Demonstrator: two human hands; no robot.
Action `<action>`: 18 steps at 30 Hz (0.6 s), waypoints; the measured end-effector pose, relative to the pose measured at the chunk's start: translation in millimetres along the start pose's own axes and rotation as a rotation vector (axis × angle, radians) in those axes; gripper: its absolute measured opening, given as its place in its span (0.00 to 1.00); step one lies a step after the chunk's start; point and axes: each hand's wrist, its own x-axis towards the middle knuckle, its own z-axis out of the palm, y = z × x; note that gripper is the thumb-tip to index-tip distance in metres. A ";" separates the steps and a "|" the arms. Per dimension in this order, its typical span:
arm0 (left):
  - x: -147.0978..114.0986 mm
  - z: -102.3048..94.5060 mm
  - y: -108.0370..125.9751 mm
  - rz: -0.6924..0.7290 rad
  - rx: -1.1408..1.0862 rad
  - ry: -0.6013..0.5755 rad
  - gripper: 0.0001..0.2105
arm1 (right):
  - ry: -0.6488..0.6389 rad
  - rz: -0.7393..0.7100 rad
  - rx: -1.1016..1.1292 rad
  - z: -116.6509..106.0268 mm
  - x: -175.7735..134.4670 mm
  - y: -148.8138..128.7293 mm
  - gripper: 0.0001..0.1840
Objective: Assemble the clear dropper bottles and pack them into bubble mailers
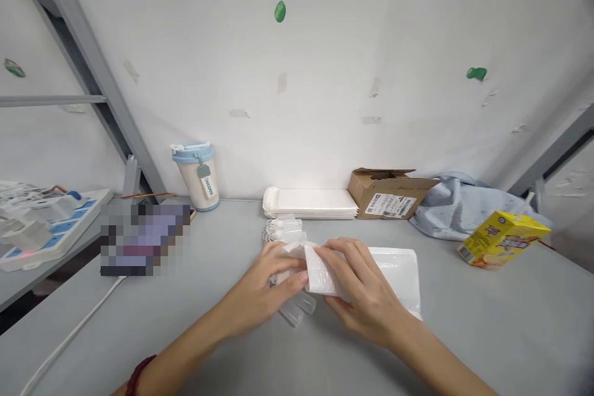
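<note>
A white bubble mailer (pixel 322 275) is held above the desk, its mouth facing left. My right hand (pixel 366 288) is closed round it, fingers on top and thumb below. At the mouth, my left hand (pixel 260 284) grips the thin flap and edge with curved fingers and thumb. White padded material (pixel 401 272) extends to the right behind my right hand; I cannot tell whether it is the same mailer. Clear plastic tubes (pixel 294 312) lie on the desk beneath my left hand, partly hidden. More clear tubes with metal rings (pixel 283 226) lie just behind it.
Along the wall stand a stack of white mailers (pixel 315 203), an open cardboard box (pixel 392 195) and a bunched blue cloth (pixel 455 204). A yellow drink carton (pixel 501 240) stands right. On the left are a tumbler (pixel 199 179), a blurred phone (pixel 146 241), its cable and a power strip (pixel 60 229).
</note>
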 end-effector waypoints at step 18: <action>-5.8 9.3 -1.7 0.150 0.240 0.073 0.12 | -0.007 0.014 -0.049 3.6 -1.0 -1.9 0.23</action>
